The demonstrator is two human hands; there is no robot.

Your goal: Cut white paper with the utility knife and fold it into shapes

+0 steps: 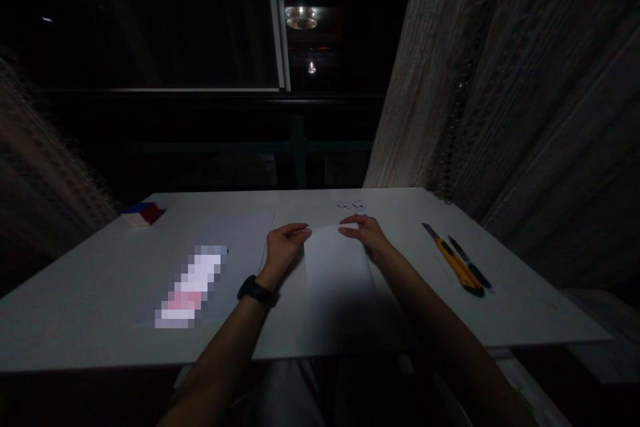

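Note:
A white sheet of paper lies lengthwise in front of me, its lower part in dark shadow. At its far left corner, my left hand is closed, thumb and fingertips pinched on the edge. The far right corner is pinched the same way by my right hand. Just beyond my right hand are small white paper pieces with dark marks. My left wrist wears a black watch.
A yellow and black utility knife lies at the right beside a black pen. On the left are a larger paper sheet, a pixelated bright object and a coloured cube. Curtains hang beyond the white table.

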